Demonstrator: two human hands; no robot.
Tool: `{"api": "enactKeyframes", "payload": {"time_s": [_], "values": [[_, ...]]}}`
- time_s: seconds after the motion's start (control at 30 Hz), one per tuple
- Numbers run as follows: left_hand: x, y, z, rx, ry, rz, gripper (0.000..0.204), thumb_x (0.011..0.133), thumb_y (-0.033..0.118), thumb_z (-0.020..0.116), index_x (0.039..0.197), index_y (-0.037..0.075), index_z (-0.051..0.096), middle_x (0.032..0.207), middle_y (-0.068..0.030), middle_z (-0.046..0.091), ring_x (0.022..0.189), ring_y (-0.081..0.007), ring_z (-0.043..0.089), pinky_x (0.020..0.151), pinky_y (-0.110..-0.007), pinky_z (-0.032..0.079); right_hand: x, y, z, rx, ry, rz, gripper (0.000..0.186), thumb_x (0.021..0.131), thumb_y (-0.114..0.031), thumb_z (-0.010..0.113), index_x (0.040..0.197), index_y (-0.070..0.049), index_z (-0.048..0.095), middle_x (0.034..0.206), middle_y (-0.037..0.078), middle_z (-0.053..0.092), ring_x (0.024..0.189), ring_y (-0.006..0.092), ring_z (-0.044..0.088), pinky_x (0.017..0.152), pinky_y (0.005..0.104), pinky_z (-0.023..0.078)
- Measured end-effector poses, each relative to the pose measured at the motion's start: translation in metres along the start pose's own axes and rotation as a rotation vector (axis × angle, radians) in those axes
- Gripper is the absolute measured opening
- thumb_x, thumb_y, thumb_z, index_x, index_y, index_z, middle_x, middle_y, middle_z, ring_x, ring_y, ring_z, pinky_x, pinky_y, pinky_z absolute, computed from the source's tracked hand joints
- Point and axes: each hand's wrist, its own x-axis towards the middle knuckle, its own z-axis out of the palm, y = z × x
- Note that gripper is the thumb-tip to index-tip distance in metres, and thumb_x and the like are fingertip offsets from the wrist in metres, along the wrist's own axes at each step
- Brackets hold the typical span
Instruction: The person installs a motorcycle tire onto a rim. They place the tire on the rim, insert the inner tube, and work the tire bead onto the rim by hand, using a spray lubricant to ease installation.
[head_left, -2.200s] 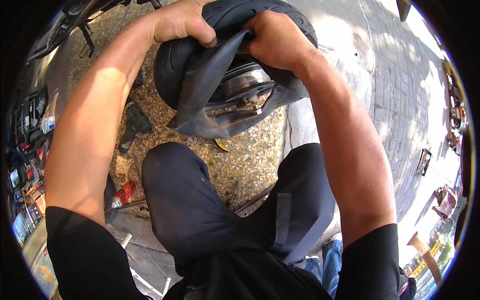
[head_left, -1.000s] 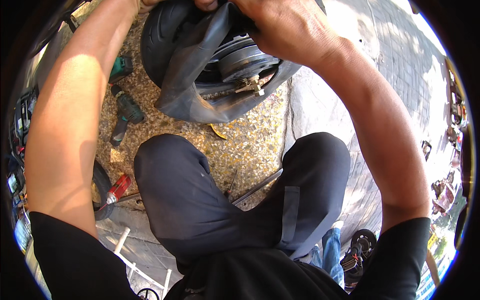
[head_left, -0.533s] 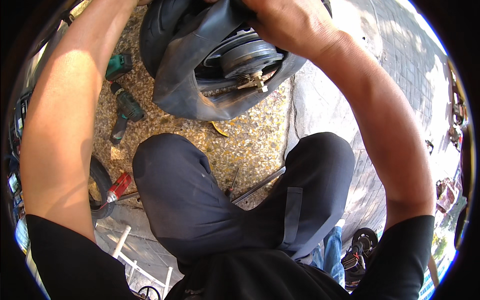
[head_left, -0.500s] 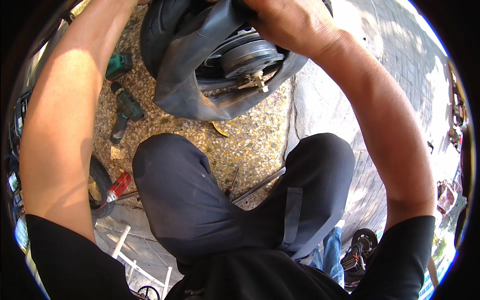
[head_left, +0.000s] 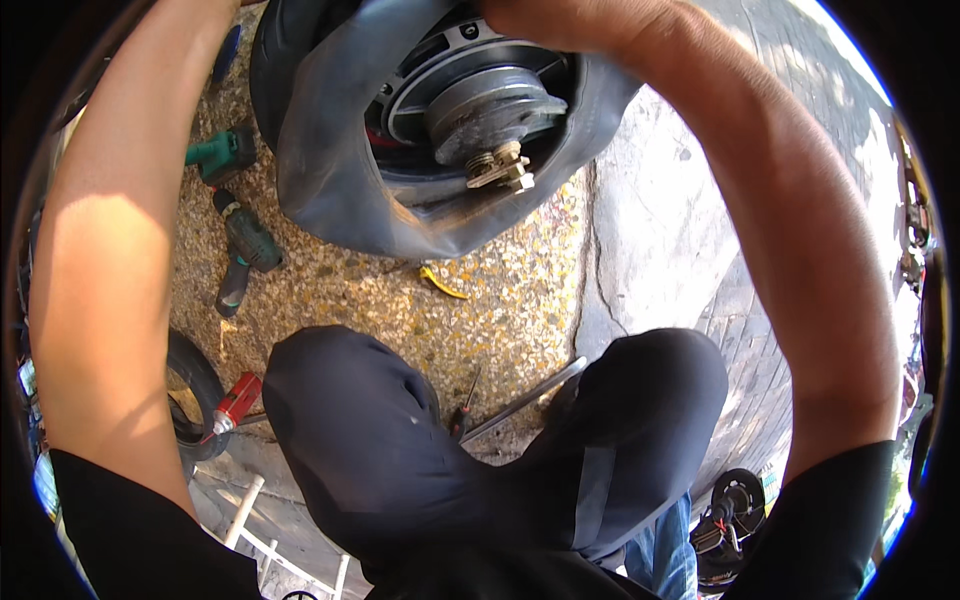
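A wheel with a black tire [head_left: 272, 70] and a metal hub [head_left: 480, 115] stands at the top of the view. A limp black inner tube [head_left: 335, 165] hangs around the hub's near side, and brass-coloured axle nuts [head_left: 510, 170] stick out through its opening. My right hand [head_left: 570, 18] reaches over the top of the wheel, by the upper right part of the tube. The upper edge cuts off its fingers, so their grip is hidden. My left forearm stretches up along the wheel's left side, and its hand lies beyond the upper edge.
Left of the wheel lie a green-black cordless drill [head_left: 248, 240] and another green tool [head_left: 222, 155]. A yellow curved piece [head_left: 442, 283], a screwdriver [head_left: 464, 410] and a metal bar [head_left: 525, 400] lie near my knees. At lower left are a red bottle [head_left: 238, 402] and a small tire [head_left: 205, 375].
The wheel and tube have shifted slightly left in view, and more of the hub shows. My right hand has moved up, partly out of the picture. My knees sit lower in view.
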Motion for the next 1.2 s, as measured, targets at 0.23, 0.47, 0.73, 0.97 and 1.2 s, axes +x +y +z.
{"api": "enactKeyframes", "payload": {"time_s": [0.23,0.47,0.73,0.97,1.2], "values": [[0.006,0.000,-0.011,0.051,0.011,-0.025,0.061,0.062,0.003,0.068,0.122,-0.005,0.067,0.107,-0.0139,0.074,0.091,-0.0244,0.073,0.087,-0.037,0.060,-0.003,0.008,-0.001,0.005,0.033,-0.041,0.020,0.070,-0.007,0.072,0.090,-0.003,0.072,0.085,0.020,0.072,0.086,0.0409,0.071,0.077,0.0469,0.056],[0.012,0.008,-0.009,0.094,-0.003,-0.024,0.066,0.062,0.008,0.072,0.127,-0.004,0.065,0.112,-0.0138,0.074,0.099,-0.0240,0.071,0.095,-0.037,0.057,-0.013,0.014,0.004,-0.119,0.083,-0.136,0.019,0.075,-0.010,0.071,0.094,-0.005,0.072,0.090,0.020,0.072,0.086,0.0397,0.072,0.078,0.0472,0.057],[0.013,0.010,-0.008,0.143,0.006,0.000,0.062,0.063,0.006,0.075,0.124,-0.004,0.067,0.111,-0.0119,0.074,0.099,-0.0224,0.070,0.094,-0.036,0.056,-0.004,0.008,-0.003,-0.112,-0.049,-0.048,0.021,0.071,-0.007,0.074,0.092,-0.006,0.073,0.090,0.019,0.073,0.087,0.0392,0.071,0.078,0.0464,0.057],[0.010,0.010,-0.007,0.179,0.018,0.024,0.058,0.064,0.005,0.076,0.120,-0.003,0.068,0.109,-0.0103,0.074,0.099,-0.0209,0.070,0.094,-0.035,0.055,-0.002,0.010,-0.004,0.061,0.100,-0.148,0.023,0.070,-0.003,0.074,0.093,-0.005,0.073,0.090,0.019,0.072,0.092,0.0400,0.070,0.078,0.0461,0.055],[0.009,0.010,-0.007,0.224,0.040,0.077,0.054,0.064,0.003,0.078,0.117,-0.003,0.070,0.108,-0.0086,0.075,0.099,-0.0195,0.069,0.093,-0.034,0.054,0.015,0.004,-0.028,0.027,-0.198,-0.061,0.026,0.075,-0.006,0.073,0.101,-0.004,0.073,0.095,0.022,0.072,0.097,0.0408,0.069,0.081,0.0461,0.055]]}}
